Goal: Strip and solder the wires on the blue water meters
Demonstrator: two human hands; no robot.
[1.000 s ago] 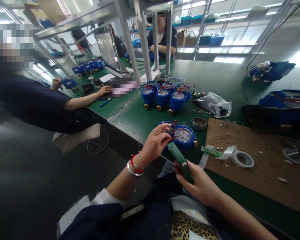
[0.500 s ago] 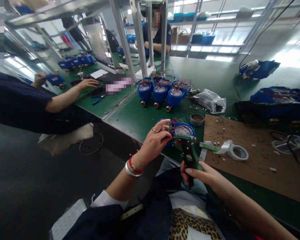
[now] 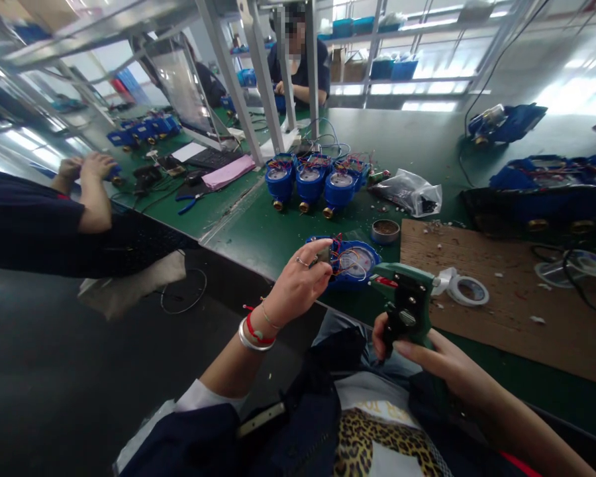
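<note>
As a part (image 3: 324, 255) is pinched by left fingers (image 3: 316, 247), wire-stripping seems readied — four-o'clock tool (image 3: 411, 301), clasped by right fingers (image 3: 379, 335), needing alignment.

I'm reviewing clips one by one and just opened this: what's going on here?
Someone at a green workbench is handling things around a blue unit with exposed wires. The left grip pinches a small greenish part at the unit's left end. The right grip holds a green-and-black hand tool, its head pointing towards the unit's right side; whether they touch is unclear. Similar blue units stand in a row behind, and a roll of white tape lies on cardboard.
</note>
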